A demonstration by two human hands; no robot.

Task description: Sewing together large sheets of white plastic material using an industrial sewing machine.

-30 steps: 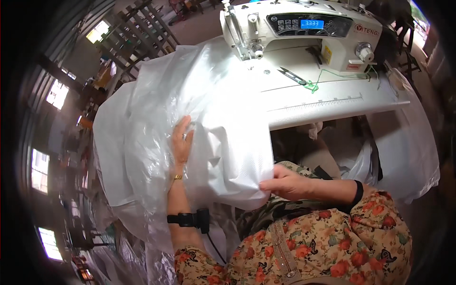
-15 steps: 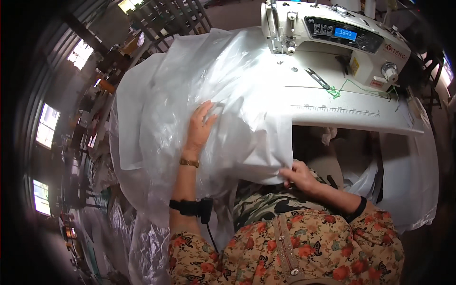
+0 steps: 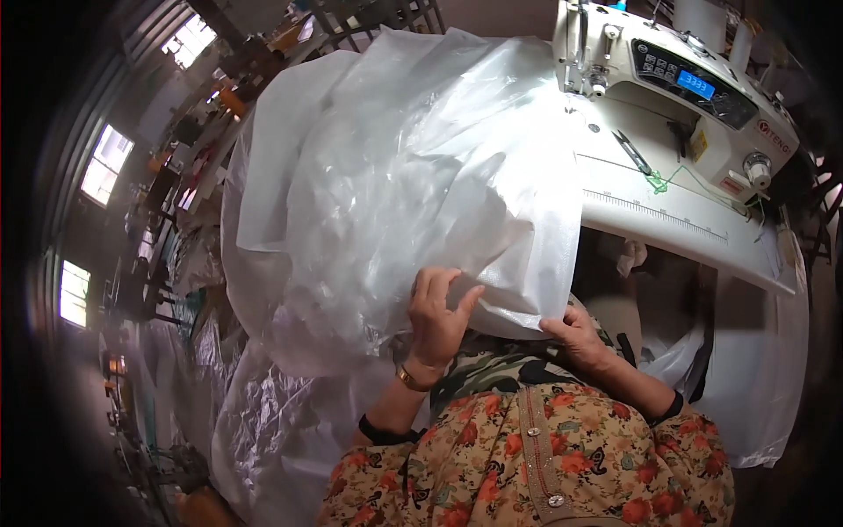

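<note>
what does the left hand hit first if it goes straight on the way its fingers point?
Most likely the rumpled white sheeting, whose folds lie just ahead of the left hand. Depth is unclear from this one view, so they may already be touching.

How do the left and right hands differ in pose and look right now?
The left hand has its thumb spread from its fingers; the right hand pinches the white sheeting near its lower right corner. The left hand's wrist wears a gold-coloured band; the right hand's wrist shows none. Both are bare, with a black band farther up each arm.
</note>
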